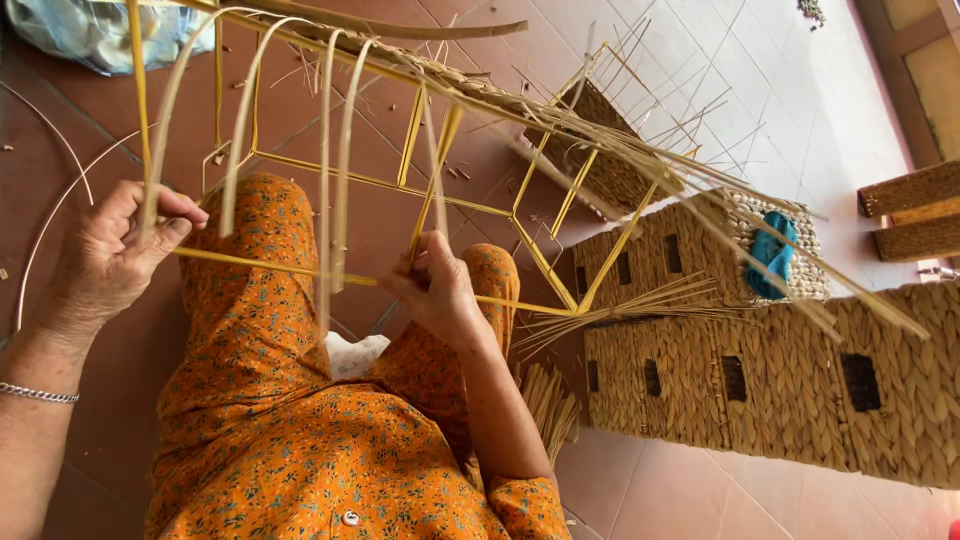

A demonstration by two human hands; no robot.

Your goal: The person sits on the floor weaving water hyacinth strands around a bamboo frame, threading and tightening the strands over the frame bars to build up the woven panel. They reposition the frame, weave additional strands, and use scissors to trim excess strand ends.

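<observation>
A yellow wire basket frame (470, 205) rests over my lap, above my orange flowered trousers. Pale reed strips (325, 150) hang across it from a woven rim at the top. My left hand (115, 250) pinches one strip against the frame's left bar, thumb on top. My right hand (440, 290) grips another strip and a yellow upright near the frame's middle. Loose strip ends fan out to the right (640, 300).
Finished woven baskets (780, 385) with square handle holes stand at the right, one holding a blue cloth (772, 255). Another part-woven frame (610, 150) lies behind. A bundle of reeds (550, 400) lies by my knee. A plastic bag (95, 30) sits top left. Floor is tiled.
</observation>
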